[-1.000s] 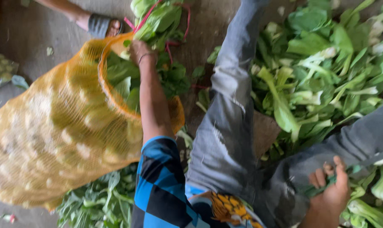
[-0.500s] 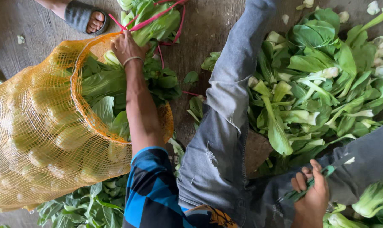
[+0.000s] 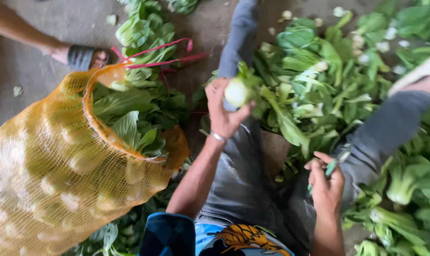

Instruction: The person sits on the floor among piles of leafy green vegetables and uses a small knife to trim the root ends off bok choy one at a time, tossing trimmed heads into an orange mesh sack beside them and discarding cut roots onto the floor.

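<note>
Your left hand is out of the sack and gripping a fresh bok choy.

A second ago your left hand (image 3: 224,111) was deep in the mouth of the orange mesh sack (image 3: 58,175) at lower left; now it is at centre frame, fingers curled round a bok choy (image 3: 237,91) by its pale, smooth, bulbous base, so another head looks ready for bagging. Your right hand (image 3: 326,182), lower right, is closed round a thin green-handled tool (image 3: 329,168). The netting is coarse and bulging with rounded white bases; crisp, broad leaves fill the loose pile (image 3: 328,80) at upper right.
</note>
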Demonstrator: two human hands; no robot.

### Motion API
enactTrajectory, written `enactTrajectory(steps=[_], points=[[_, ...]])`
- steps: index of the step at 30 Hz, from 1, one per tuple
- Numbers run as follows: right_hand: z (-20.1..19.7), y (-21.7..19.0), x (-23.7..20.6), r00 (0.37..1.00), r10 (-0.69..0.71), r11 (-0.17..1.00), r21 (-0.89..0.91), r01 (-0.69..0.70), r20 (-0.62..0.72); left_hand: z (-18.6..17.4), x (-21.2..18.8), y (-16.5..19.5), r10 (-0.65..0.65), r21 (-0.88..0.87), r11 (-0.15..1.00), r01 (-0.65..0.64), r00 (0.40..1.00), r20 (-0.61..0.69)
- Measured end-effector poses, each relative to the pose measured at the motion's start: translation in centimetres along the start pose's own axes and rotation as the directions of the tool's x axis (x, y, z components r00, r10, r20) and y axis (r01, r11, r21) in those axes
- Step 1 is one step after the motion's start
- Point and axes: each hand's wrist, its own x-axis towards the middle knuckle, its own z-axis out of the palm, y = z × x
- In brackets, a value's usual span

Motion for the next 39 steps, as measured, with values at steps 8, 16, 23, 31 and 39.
enactTrajectory(steps=[8, 16, 23, 31, 39], points=[[-2.0, -10.8, -3.1, 0.900, -0.394, 0.671, -0.611, 0.420, 0.186, 6.0, -6.6, 6.9, -0.180, -0.715, 0.340, 0.611, 0.788, 0.588], [-3.2, -11.8, -2.0, 0.868, -0.451, 0.717, -0.495, 0.491, 0.208, 4.3, -6.2, 9.9, 0.311, -0.467, 0.878, 0.104, 0.619, 0.721], [-4.4, -7.8, -1.6, 0.914, -0.350, 0.878, -0.269, 0.396, 0.205, 3.5, -7.2, 8.9, 0.177, -0.371, 0.682, 0.630, 0.350, 0.920], [-4.9, -9.9, -0.7, 0.828, -0.561, 0.639, -0.647, 0.416, -0.021, 3.7, -8.4, 7.5, 0.200, -0.200, 0.116, 0.973, 0.175, 0.964], [-3.4, -10.7, -2.5, 0.883, -0.301, 0.501, -0.727, 0.468, 0.361, 5.2, -9.8, 6.9, 0.058, -0.389, 0.777, 0.495, 0.559, 0.827]])
